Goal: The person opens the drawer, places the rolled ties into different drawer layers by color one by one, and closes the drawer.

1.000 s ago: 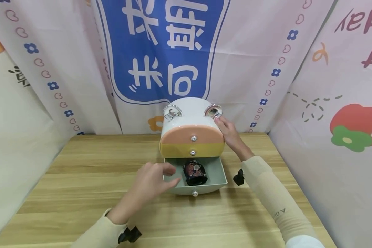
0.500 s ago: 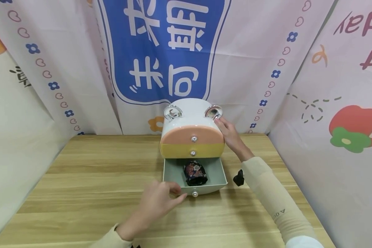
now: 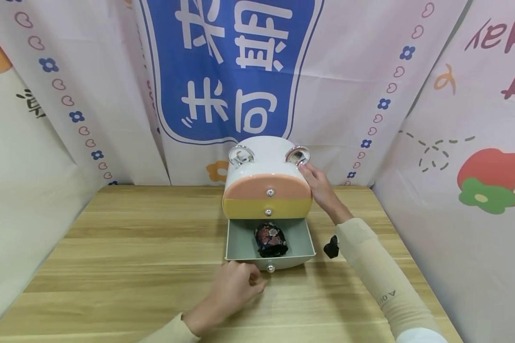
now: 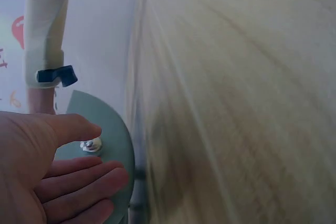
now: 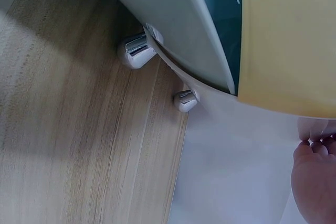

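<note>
A small drawer box with a white rounded body and two silver rings on top stands on the wooden table. Its bottom drawer, pale green, is pulled out. Inside lies a rolled black bundle with a flower print. My left hand is at the drawer's front, close to its silver knob. In the left wrist view its thumb and fingers stand apart on either side of the knob, gripping nothing. My right hand rests against the box's right side, fingertips touching the white wall.
Above the green drawer, an orange drawer and a yellow drawer are closed. Short silver feet hold the box off the tabletop. Printed cloth hangs behind and along both sides.
My left hand has moved down and right, from beside the open drawer's left edge to its front near the knob. The right hand, the drawer and the bundle stay put.
</note>
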Motion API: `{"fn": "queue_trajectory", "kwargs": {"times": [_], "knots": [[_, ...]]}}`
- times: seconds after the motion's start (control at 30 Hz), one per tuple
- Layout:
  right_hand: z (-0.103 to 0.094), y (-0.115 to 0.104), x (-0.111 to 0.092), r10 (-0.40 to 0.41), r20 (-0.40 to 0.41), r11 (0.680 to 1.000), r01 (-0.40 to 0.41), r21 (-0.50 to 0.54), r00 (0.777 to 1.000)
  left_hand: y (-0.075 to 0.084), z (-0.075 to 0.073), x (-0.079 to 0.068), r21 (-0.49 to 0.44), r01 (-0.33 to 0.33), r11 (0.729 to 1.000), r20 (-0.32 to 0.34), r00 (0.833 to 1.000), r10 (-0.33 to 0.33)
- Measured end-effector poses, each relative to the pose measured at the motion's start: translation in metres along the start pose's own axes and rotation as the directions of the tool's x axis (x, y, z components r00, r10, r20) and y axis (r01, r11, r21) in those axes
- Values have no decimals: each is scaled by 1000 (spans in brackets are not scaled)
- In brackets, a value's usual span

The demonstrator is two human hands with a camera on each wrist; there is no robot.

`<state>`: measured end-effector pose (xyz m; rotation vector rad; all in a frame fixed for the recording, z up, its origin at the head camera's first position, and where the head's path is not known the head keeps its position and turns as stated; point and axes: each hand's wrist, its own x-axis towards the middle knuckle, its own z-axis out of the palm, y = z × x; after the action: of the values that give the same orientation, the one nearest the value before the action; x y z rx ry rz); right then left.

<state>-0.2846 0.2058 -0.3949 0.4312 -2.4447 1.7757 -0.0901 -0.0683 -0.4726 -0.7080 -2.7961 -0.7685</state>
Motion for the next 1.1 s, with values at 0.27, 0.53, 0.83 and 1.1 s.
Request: {"fn": "queue_trajectory", "kwargs": {"times": [0.27,0.53,0.83,1.1], "knots": [[1,-2,1,11,12,1000,-11,-17,1000,3,10,4,43,54,998,1,999,-54],[3,-2,2,11,10,1000,-11,-7,1000,3,16,12,64,76,995,-42,996,-74],[4,0,1,1,-1,1000,0,9,1000,4,19,14,50,65,997,-72,996,-62],[2,1,-1,6,1,1000,-6,24,1000,2,21,17,41,69,997,-96,993,-64]]}}
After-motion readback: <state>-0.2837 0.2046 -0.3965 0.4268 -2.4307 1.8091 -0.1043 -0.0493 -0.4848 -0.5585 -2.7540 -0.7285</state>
